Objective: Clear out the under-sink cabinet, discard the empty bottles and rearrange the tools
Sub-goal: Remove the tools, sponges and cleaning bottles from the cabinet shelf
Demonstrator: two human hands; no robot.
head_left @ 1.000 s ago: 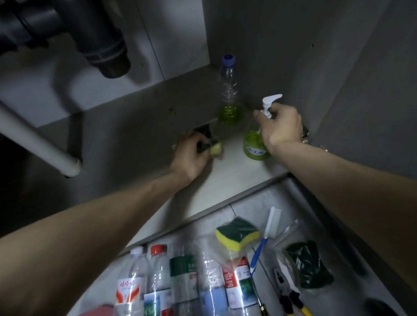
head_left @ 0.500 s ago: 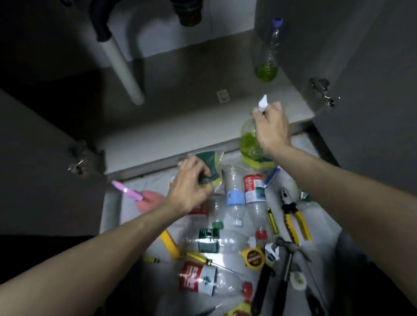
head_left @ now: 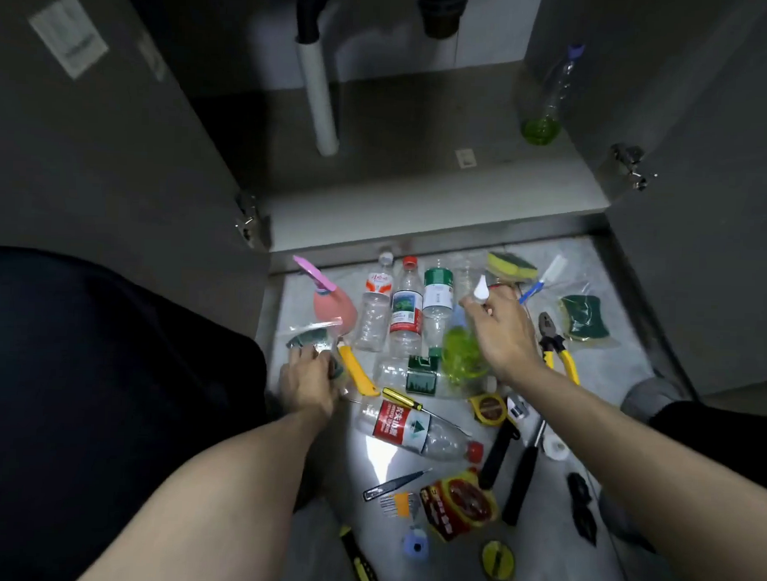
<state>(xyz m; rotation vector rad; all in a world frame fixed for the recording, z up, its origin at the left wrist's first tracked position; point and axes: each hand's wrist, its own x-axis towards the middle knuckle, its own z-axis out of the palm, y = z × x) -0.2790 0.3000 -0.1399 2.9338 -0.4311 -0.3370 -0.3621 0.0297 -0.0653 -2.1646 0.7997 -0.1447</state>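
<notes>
Both hands over floor clutter; blurred detail.
Right hand (head_left: pixel 504 333) grips a blurred green-liquid spray bottle (head_left: pixel 462 358); left hand (head_left: pixel 307 381) fingers pinch a clear bagged sponge (head_left: pixel 312 338), contents indistinct.

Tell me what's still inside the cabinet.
One clear bottle with green liquid at its bottom stands at the right rear, and a white pipe comes down. The dark left rear can't be made out.

Bottle labels (head_left: pixel 398 422) carry print — too blurred to read — no other legible text.
</notes>
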